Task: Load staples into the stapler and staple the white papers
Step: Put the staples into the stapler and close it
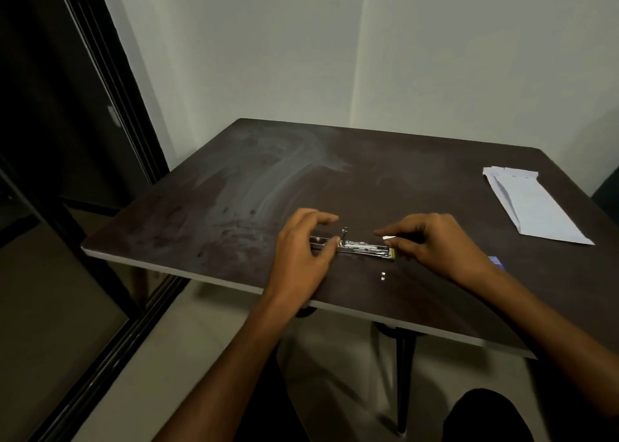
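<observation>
A metal stapler (363,248) lies opened flat on the dark table (234,190), its shiny staple channel facing up. My left hand (303,244) grips its left end, thumb and fingers curled round it. My right hand (432,240) hovers at the stapler's right end and pinches a short pale strip of staples (388,237) between thumb and forefinger. The white papers (532,204) lie folded at the table's far right.
A small loose bit of staples (383,275) lies on the table just in front of the stapler. A blue box (496,261) peeks out behind my right wrist. The table's near edge runs under my forearms. A dark glass door stands to the left.
</observation>
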